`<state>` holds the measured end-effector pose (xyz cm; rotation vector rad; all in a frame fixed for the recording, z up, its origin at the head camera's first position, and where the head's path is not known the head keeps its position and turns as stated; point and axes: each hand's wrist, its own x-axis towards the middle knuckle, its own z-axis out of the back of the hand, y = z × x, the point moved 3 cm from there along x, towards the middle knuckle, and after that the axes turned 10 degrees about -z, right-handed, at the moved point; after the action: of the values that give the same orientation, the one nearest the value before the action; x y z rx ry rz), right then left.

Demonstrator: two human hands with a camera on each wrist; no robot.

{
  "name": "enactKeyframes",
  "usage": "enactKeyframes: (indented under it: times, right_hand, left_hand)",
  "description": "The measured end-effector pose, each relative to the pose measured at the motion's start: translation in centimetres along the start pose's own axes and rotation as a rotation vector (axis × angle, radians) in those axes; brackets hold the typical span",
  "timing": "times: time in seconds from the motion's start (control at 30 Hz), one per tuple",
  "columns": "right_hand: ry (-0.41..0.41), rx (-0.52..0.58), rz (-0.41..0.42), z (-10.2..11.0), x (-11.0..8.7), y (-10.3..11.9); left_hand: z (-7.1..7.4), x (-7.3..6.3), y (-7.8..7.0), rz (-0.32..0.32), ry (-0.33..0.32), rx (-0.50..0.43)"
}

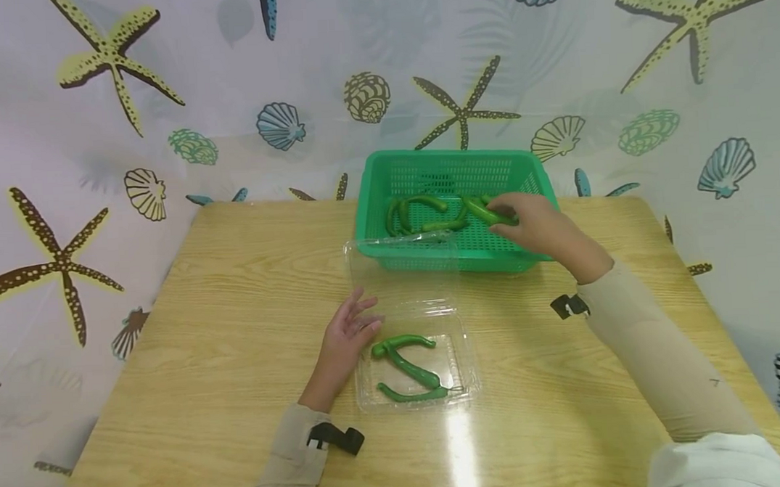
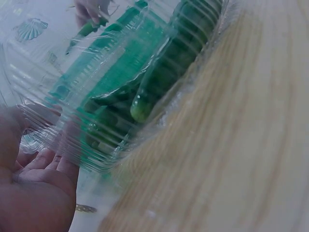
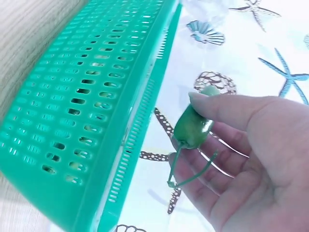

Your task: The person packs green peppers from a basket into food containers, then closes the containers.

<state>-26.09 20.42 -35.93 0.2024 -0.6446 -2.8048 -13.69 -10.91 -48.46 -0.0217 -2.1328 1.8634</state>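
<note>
My right hand is over the right side of the green basket, pinching a green chili pepper between thumb and fingers. Its thin stems dangle in the right wrist view. More green peppers lie on the basket floor. In front stands a clear plastic clamshell box, lid folded back, with several green peppers inside. Beside its left edge is my left hand, fingers extended and loosely spread. The left wrist view shows this hand against the ribbed clear wall, partly behind it.
The box's raised lid reaches the basket's front wall. Both stand on a light wooden table. A curtain printed with starfish and shells hangs behind the table and along its sides.
</note>
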Motion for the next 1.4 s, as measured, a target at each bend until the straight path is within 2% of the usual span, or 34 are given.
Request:
enactKeyframes:
  times: [0.13, 0.3, 0.43, 0.7, 0.83, 0.97, 1.07, 1.4]
  right_hand:
    - [-0.076, 0.067, -0.001, 0.4, -1.9, 0.0]
    - [-0.150, 0.125, 0.039, -0.3, -4.4, 0.5]
    - [-0.204, 0.139, 0.110, -1.3, -5.9, 1.7]
    - [-0.292, 0.155, 0.291, -3.5, -8.4, 4.4]
    - [-0.298, 0.176, 0.369, -4.9, -9.2, 5.5]
    - [-0.261, 0.211, 0.401, -6.5, -9.7, 6.4]
    - [-0.215, 0.219, 0.387, -7.6, -10.0, 7.0]
    - [-0.088, 0.167, 0.336, -10.3, -9.9, 7.7]
  left_hand:
    - [0.0, 0.0, 0.2, -0.002, 0.004, -0.007]
    - [-0.1, -0.1, 0.1, 0.022, 0.002, -0.017]
    - [0.0, -0.1, 0.2, 0.016, -0.009, -0.021]
    - [0.6, 0.1, 2.5, -0.023, -0.019, -0.002]
    - [0.6, 0.1, 2.8, -0.040, -0.018, 0.005]
    - [0.3, 0.1, 1.2, -0.007, -0.011, -0.010]
    - [0.0, 0.1, 0.0, 0.014, -0.002, -0.018]
    - [0.0, 0.0, 0.1, 0.015, -0.010, -0.007]
